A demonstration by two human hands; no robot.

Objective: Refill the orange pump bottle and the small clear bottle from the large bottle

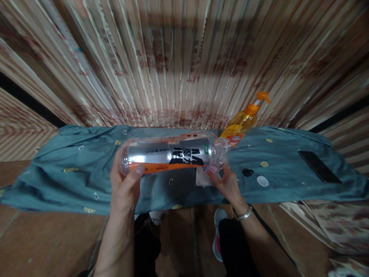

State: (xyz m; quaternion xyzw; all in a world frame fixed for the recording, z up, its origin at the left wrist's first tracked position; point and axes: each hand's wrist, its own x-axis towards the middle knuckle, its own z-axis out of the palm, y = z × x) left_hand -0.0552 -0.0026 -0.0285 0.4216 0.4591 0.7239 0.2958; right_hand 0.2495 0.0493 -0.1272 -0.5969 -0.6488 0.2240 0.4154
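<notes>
A clear plastic bottle point(170, 152) with a silver and orange label lies sideways between my hands, above the cloth-covered table. My left hand point(127, 181) is closed around its base, thumb resting on the label's lower edge. At the neck end, my right hand point(226, 182) has its fingers closed around a white tissue point(204, 177) and against the bottle; part of these fingers is hidden behind the bottle's neck. Just beyond the neck stands a yellow pump bottle point(240, 125) with an orange pump head, its lower part partly covered by the held bottle.
A teal patterned cloth point(77, 169) covers the narrow table. Right of my right hand lie a small black object point(248, 172) and a round white disc point(262, 181). Farther right is a black phone point(319, 166). A striped, pleated curtain point(178, 77) rises behind the table.
</notes>
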